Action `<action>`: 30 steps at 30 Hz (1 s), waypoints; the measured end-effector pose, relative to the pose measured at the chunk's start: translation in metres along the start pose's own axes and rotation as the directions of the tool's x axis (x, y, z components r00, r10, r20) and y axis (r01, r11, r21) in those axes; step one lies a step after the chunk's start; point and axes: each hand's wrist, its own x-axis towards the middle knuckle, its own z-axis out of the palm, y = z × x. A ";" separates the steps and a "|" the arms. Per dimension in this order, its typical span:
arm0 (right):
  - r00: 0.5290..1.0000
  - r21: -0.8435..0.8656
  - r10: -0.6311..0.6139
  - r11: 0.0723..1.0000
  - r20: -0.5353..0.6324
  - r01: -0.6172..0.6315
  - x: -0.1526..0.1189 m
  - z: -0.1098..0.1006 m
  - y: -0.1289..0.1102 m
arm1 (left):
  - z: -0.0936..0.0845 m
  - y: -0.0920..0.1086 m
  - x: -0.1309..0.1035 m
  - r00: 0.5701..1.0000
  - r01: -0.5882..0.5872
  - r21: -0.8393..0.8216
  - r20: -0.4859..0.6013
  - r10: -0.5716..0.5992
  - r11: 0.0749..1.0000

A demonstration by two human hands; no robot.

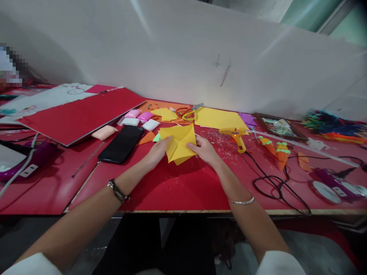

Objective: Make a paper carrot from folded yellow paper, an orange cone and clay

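Note:
A creased sheet of yellow paper [180, 144], its corners standing up, is held over the red table between both hands. My left hand [157, 153] grips its left side, the fingers partly behind the paper. My right hand [204, 150] pinches the right edge, with the thumb on top. Just behind the paper lie scissors [189, 112] with red and yellow handles. A small green piece [156, 137] and an orange paper piece [147, 138] lie beside my left hand. To the right of my right hand rests a yellow glue gun [236, 137], its light glowing.
A black phone [122, 144] and several small pink and white packets [131, 122] lie at left, near a large red board [86, 112]. Orange paper cones [282, 156], a looping black cable [269, 187] and a purple power strip [336, 185] are at right. A white partition [172, 49] stands behind.

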 end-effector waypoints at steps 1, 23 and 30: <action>1.000 0.001 -0.002 1.000 0.000 0.002 -0.001 0.000 0.001 | 0.000 -0.001 0.001 1.000 0.016 -0.037 -0.014 -0.016 0.999; 0.925 -0.312 -0.265 0.934 -0.271 0.176 -0.005 0.006 -0.002 | -0.006 0.017 -0.003 0.942 0.302 -0.206 0.213 -0.259 0.931; 0.967 -0.058 -0.069 0.997 -0.244 0.056 -0.007 0.010 -0.006 | -0.001 0.006 -0.006 0.983 0.179 -0.093 0.063 -0.174 0.979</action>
